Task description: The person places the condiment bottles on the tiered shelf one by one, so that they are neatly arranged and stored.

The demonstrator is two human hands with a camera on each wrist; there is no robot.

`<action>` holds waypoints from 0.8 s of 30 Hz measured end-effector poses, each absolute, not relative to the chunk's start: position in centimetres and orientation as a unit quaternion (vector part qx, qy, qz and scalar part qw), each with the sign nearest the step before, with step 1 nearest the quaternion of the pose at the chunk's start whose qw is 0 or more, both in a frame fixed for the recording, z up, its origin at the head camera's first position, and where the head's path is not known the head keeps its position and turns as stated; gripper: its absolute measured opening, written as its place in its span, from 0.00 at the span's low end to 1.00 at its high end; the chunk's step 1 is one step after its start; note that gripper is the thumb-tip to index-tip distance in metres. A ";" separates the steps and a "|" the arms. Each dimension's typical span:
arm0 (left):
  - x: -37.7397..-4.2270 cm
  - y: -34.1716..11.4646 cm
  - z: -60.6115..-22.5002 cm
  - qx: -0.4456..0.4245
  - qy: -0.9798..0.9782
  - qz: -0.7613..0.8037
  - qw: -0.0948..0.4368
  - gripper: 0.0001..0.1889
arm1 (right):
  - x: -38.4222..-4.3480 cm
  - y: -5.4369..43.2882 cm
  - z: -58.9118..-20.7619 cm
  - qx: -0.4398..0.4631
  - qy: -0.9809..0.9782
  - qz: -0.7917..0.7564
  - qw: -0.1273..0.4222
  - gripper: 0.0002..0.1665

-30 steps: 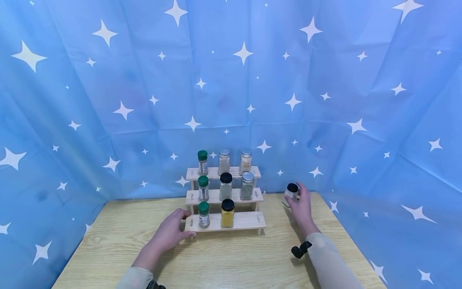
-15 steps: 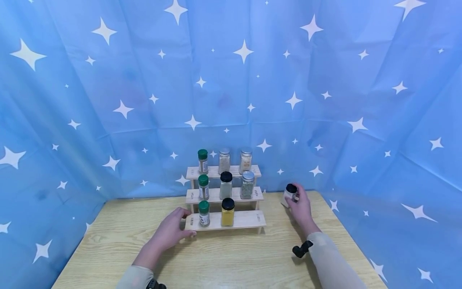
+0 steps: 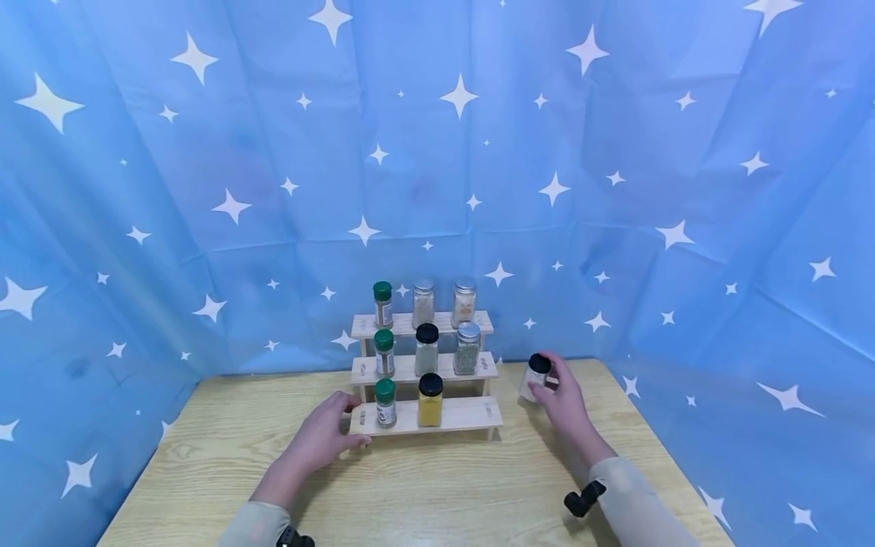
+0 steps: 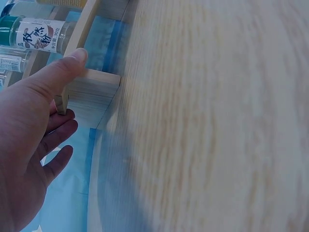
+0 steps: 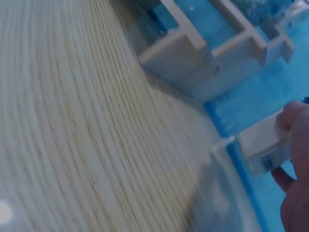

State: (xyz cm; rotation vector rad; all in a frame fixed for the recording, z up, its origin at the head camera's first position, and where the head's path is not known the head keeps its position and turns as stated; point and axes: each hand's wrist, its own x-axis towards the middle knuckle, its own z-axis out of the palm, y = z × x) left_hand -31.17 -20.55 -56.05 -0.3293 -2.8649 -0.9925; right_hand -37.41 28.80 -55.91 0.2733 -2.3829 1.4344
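Note:
My right hand (image 3: 564, 396) grips a square spice jar (image 3: 530, 384) with a black lid and pale contents, to the right of the wooden spice rack (image 3: 472, 414). The jar leans a little, and in the right wrist view its pale base end (image 5: 263, 145) points toward the rack's side. At the rack's left end, my left hand (image 3: 326, 433) pinches the lowest shelf, thumb along the front edge and fingers behind. On that shelf stand a green-lidded jar (image 3: 386, 404) and a black-lidded jar of yellow powder (image 3: 431, 403); its right part carries no jar.
The middle tier holds a green-lidded jar (image 3: 384, 354), a black-lidded jar (image 3: 427, 351) and a silver-lidded jar of green herbs (image 3: 468, 349). Three more jars line the top tier (image 3: 444, 323). A blue star-patterned curtain (image 3: 437, 167) closes off the back and sides of the wooden table (image 3: 437, 494).
My right hand has brought the black-lidded jar leftward, nearer to the rack, and slightly toward me. The left hand keeps its place on the lowest shelf.

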 end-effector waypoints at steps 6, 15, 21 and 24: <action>-31.2 -20.6 -56.1 -0.110 -0.938 -0.326 0.047 0.37 | -36.3 27.6 -54.8 0.125 -0.837 0.503 0.177 0.43; -31.2 -20.5 -56.1 -0.114 -0.937 -0.325 0.050 0.36 | -34.8 26.5 -53.7 0.158 -0.819 0.521 0.178 0.45; -31.3 -20.5 -56.2 -0.111 -0.938 -0.324 0.050 0.36 | -34.1 25.7 -53.0 0.209 -0.806 0.526 0.171 0.42; -31.3 -20.6 -56.3 -0.111 -0.938 -0.325 0.049 0.36 | -33.9 25.1 -52.8 0.223 -0.802 0.529 0.162 0.42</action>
